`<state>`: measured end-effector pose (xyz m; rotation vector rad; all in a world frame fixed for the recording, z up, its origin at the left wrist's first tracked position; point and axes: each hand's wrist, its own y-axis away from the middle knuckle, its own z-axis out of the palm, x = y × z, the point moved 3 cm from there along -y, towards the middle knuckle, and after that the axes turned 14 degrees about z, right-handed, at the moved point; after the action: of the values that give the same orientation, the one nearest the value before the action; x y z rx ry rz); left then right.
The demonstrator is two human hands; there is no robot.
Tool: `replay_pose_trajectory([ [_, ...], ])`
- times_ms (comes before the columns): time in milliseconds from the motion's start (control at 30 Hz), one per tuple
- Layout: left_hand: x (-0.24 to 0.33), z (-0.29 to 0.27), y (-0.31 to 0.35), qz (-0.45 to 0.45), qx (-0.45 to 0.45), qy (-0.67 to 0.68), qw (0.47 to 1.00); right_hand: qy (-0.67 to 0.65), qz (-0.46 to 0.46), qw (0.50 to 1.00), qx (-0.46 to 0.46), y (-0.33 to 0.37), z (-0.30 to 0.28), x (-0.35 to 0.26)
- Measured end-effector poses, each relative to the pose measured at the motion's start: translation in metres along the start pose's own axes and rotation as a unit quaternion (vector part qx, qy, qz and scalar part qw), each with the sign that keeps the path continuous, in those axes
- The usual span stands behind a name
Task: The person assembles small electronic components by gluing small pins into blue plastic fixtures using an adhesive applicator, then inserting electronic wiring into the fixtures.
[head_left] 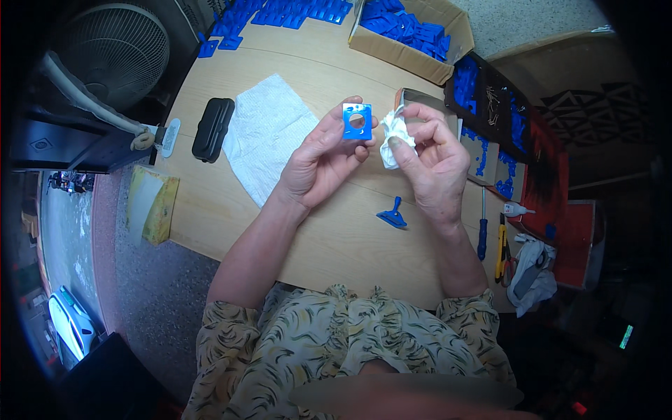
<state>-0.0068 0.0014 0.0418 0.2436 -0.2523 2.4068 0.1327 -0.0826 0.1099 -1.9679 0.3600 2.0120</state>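
Note:
My left hand [320, 157] grips a small square blue plate [358, 131] by its edges, and a round hole shows in the plate's middle. Close by on the right, my right hand [437, 157] pinches a crumpled white cloth or tissue [397, 143]. A narrow gap separates the cloth from the plate. Below the hands, a blue part with a short stem and a wide foot [393, 214] lies on the wooden table [336, 238]. To the left of my left forearm, a white paper towel [269, 129] is spread flat.
Beside the towel lies a black case [213, 130]. Rows of blue parts [294, 12] and a cardboard box [448, 66] of blue pieces stand at the back. On the right are a screwdriver [482, 238], a yellow cutter [500, 252] and a small white bottle [515, 209]. A fan [115, 56] stands far left.

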Motion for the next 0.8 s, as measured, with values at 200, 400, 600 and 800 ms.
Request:
replay_pose_trajectory([
  [200, 0.000, 0.001, 0.000, 0.000, -0.003, -0.001, 1.000, -0.001, -0.002, 1.000, 0.016, -0.002, -0.005, 0.006],
  [400, 0.000, 0.001, 0.000, 0.004, -0.005, -0.009, 1.000, -0.027, 0.078, 0.996, 0.029, 0.004, -0.004, 0.006],
  [600, -0.003, 0.002, 0.002, 0.004, 0.000, -0.029, 1.000, -0.024, 0.004, 0.998, 0.054, 0.001, 0.000, 0.006],
  [800, -0.004, 0.004, 0.002, 0.013, -0.001, -0.019, 1.000, -0.048, 0.055, 0.997, 0.040, 0.004, 0.005, 0.007],
])
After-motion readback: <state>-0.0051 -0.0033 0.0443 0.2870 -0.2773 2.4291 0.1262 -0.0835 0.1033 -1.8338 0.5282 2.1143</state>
